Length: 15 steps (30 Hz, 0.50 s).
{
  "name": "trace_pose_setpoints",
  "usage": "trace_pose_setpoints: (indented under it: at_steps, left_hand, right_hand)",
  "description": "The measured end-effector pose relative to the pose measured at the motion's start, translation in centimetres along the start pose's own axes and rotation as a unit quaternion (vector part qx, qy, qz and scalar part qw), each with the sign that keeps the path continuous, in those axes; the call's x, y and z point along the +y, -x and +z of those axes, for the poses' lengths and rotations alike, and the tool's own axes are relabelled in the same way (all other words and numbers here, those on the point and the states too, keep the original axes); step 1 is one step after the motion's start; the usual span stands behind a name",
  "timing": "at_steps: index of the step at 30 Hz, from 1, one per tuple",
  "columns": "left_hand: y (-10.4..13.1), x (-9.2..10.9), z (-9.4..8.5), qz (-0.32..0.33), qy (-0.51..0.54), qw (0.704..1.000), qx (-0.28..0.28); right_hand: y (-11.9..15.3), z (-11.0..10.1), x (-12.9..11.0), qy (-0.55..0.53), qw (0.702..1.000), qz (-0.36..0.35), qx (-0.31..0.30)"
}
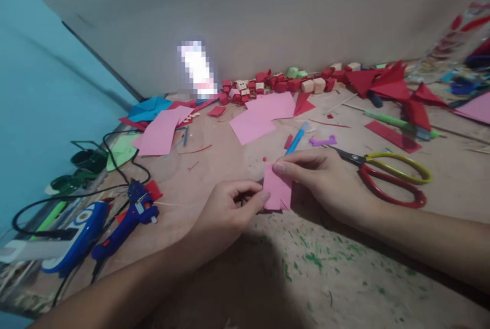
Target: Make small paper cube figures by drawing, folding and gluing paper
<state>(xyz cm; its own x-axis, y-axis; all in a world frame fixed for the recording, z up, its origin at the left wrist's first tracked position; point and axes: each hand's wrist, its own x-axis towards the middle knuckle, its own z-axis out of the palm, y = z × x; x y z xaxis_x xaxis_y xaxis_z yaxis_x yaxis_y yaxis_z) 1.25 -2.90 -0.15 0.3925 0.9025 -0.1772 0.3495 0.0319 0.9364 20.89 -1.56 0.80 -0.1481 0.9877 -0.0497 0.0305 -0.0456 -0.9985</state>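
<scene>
Small slit pink paper [276, 188] between left hand [229, 207] and right hand [325, 178]: shaping step, I judged.
Left pinched its left edge, right its top; next move seemed to call for steadiness.

No text is legible; glue-gun label [139, 208] seems blurred

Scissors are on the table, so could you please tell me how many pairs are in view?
1: yellow-and-red-handled scissors, lying beside the right hand; others may be hidden.
</scene>
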Motion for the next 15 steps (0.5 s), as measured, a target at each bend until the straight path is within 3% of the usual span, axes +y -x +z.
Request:
trace_pose_setpoints:
  at_steps: [15]
  left_hand:
    - [0.2, 0.6, 0.3, -0.028, -0.057, 0.998, -0.003]
  right_hand:
    - [-0.2, -0.1, 1.4, -0.107, 0.994, 0.016, 0.032]
